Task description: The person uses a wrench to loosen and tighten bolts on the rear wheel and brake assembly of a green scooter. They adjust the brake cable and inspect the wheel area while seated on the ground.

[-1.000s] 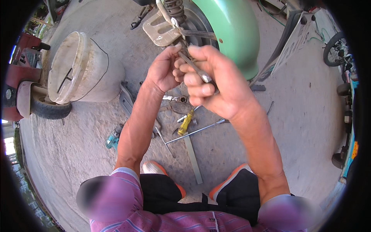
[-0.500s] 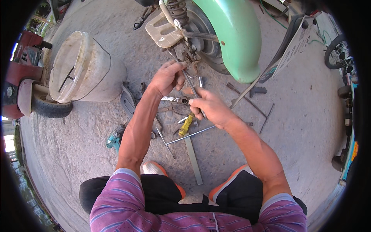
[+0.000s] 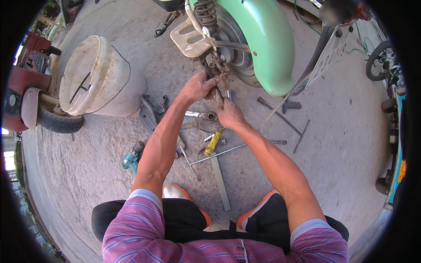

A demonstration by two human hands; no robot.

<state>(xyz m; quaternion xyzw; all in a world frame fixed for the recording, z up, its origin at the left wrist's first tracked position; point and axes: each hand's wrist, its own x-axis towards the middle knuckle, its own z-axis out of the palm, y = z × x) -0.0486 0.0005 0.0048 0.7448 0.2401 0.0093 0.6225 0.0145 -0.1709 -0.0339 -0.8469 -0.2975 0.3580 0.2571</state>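
Note:
My left hand (image 3: 201, 87) is closed on the upper part of a long dark metal wrench (image 3: 207, 69), whose far end reaches into the metal linkage (image 3: 218, 62) beside a green scooter's wheel. My right hand (image 3: 229, 113) is closed on the same tool lower down, nearer me. Just above are a beige metal bracket (image 3: 182, 42), a coil spring (image 3: 205, 15) and the green mudguard (image 3: 276, 52). Below my hands on the concrete lie a yellow-handled tool (image 3: 213, 141), a T-handle wrench (image 3: 217, 154), a ring of metal (image 3: 210, 116) and several other tools.
A dirty white bucket (image 3: 116, 87) stands at left beside a red scooter (image 3: 33, 79). A teal drill (image 3: 131, 160) lies near my left forearm. At right are steel rods (image 3: 287, 118), a hanging plate (image 3: 326, 59) and a bicycle wheel (image 3: 378, 59). My orange-soled shoes (image 3: 175, 193) are below.
My hands have gone from close round the tool high at the linkage to a grip spread along it. In the last half second my right hand moved up and forward; the tool now points deeper into the linkage.

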